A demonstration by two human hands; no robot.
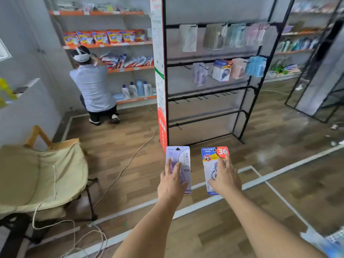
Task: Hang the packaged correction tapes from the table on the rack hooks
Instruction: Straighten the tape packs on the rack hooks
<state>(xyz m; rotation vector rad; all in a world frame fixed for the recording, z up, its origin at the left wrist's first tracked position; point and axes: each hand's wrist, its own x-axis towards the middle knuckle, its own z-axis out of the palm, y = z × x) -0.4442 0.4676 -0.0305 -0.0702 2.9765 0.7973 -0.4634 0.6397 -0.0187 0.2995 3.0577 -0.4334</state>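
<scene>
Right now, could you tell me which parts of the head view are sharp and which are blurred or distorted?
Head view: the purple pack and blue pack in the hands read sharply; the packs hanging on the rack are motion-blurred; the rack's uprights bow from wide-angle distortion; glare streaks the floor at right.

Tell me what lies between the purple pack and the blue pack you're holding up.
In the head view, nothing sits between the purple pack and the blue pack. The gap shows only bare wood floor and a white floor line behind.

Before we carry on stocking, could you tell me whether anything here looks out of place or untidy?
Yes: a pale cable trails loose across the wooden floor from the rack toward the folding chair, and small bits of litter lie at the right. The hung packets sit unevenly.
</scene>
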